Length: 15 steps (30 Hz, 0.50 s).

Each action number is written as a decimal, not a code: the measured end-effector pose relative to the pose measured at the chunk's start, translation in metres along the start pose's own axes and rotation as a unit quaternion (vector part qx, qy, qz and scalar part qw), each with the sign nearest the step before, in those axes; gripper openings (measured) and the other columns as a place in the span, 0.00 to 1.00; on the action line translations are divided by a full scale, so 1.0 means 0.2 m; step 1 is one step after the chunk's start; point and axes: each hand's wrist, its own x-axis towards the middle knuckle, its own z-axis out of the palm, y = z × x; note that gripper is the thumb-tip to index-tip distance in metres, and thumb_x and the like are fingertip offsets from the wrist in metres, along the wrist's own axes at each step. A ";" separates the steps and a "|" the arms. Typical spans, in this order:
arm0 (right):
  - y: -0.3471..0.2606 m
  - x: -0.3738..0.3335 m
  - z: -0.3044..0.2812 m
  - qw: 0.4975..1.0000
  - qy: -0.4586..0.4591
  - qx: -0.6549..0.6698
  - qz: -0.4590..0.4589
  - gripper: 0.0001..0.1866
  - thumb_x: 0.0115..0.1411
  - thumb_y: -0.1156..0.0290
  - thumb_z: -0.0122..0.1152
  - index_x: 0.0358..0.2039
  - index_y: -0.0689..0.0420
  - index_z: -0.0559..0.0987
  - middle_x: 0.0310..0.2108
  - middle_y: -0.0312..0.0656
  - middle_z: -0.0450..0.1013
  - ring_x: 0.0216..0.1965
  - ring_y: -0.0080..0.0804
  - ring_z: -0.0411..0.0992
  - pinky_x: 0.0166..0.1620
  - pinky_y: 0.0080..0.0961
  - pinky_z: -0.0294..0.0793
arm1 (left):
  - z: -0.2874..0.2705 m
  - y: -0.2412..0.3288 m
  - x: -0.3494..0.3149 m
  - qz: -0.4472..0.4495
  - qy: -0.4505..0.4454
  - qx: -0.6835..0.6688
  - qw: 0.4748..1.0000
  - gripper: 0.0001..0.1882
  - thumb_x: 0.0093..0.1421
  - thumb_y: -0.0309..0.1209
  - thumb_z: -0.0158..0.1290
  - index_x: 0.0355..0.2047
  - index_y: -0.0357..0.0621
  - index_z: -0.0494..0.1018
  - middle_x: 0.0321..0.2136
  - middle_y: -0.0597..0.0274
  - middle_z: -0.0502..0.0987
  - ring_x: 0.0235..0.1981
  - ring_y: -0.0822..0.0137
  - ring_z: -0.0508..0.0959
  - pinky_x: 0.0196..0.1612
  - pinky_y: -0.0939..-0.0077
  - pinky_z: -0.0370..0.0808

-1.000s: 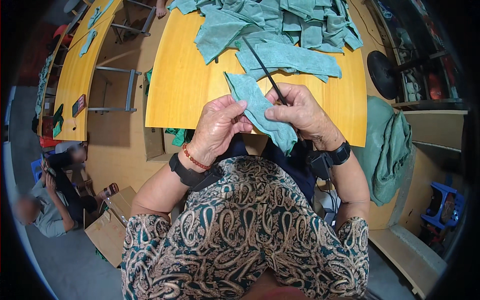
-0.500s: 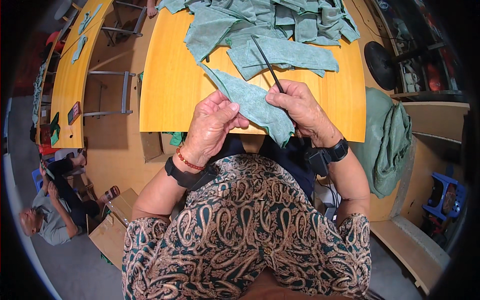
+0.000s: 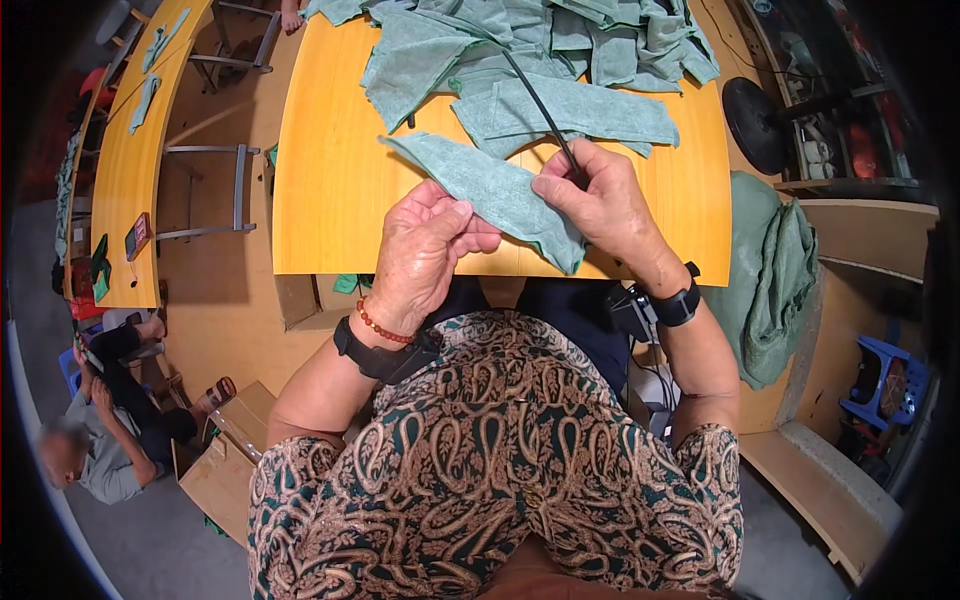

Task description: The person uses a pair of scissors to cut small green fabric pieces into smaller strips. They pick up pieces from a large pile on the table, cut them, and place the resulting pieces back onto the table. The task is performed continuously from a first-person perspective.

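Note:
A narrow, pointed piece of grey-green fabric slants over the table's near edge between my hands. My left hand is closed on its lower left edge, thumb over fingers. In my right hand a thin black rod is gripped, its far end pointing up toward the fabric pile. The right thumb touches the fabric's right side; whether those fingers also pinch the cloth I cannot tell. Beyond lies a heap of similar fabric pieces, with one flat strip closest to my hands.
The yellow table ends just before my body. To its right hangs bundled green cloth, near a black round base. A second table stands left, with a seated person and a cardboard box below.
My right hand has turned, its fingers now curled over the rod's lower part. The fabric's far tip has shifted left and its surface lies flatter. My left hand keeps its hold.

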 end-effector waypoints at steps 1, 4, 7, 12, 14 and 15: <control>-0.01 0.00 0.00 0.996 0.042 -0.064 -0.056 0.10 0.55 0.70 0.64 0.32 0.64 0.76 0.24 0.41 0.73 0.25 0.27 0.71 0.30 0.25 0.70 | 0.01 0.00 0.00 0.000 0.006 0.003 1.000 0.13 0.66 0.26 0.50 0.49 0.33 0.69 0.39 0.54 0.79 0.34 0.65 0.81 0.39 0.70 0.82; -0.04 0.00 -0.01 0.955 0.133 -0.190 -0.183 0.09 0.54 0.73 0.63 0.33 0.64 0.76 0.27 0.46 0.72 0.28 0.37 0.73 0.32 0.29 0.72 | 0.02 0.00 0.00 0.003 0.014 0.005 1.000 0.12 0.66 0.26 0.49 0.48 0.33 0.69 0.39 0.53 0.78 0.34 0.65 0.81 0.40 0.69 0.82; -0.09 -0.02 0.02 0.966 0.107 -0.140 -0.189 0.09 0.53 0.73 0.64 0.33 0.64 0.77 0.28 0.48 0.72 0.30 0.42 0.74 0.33 0.31 0.73 | 0.04 0.00 0.00 0.004 0.027 0.006 1.000 0.10 0.66 0.25 0.49 0.45 0.32 0.68 0.36 0.52 0.78 0.33 0.65 0.81 0.38 0.73 0.82; -0.11 -0.06 0.14 0.988 -0.003 -0.063 -0.138 0.12 0.50 0.71 0.67 0.32 0.64 0.77 0.26 0.47 0.73 0.27 0.42 0.74 0.30 0.33 0.73 | 0.04 -0.01 0.00 0.019 0.025 -0.008 0.999 0.09 0.66 0.25 0.48 0.43 0.30 0.69 0.35 0.51 0.79 0.33 0.66 0.82 0.37 0.76 0.81; -0.08 -0.06 0.17 0.987 0.011 -0.073 -0.141 0.10 0.51 0.72 0.66 0.32 0.64 0.77 0.25 0.47 0.72 0.26 0.44 0.73 0.29 0.34 0.73 | 0.07 0.01 -0.01 0.026 0.025 -0.004 0.999 0.09 0.66 0.25 0.49 0.42 0.30 0.69 0.36 0.51 0.79 0.33 0.66 0.82 0.37 0.77 0.81; -0.07 -0.05 0.17 0.988 0.014 -0.068 -0.140 0.10 0.51 0.72 0.65 0.31 0.64 0.77 0.25 0.48 0.72 0.25 0.45 0.73 0.29 0.34 0.72 | 0.08 0.01 -0.01 0.030 0.030 0.002 0.999 0.09 0.66 0.25 0.49 0.42 0.30 0.69 0.36 0.51 0.79 0.33 0.66 0.82 0.37 0.77 0.81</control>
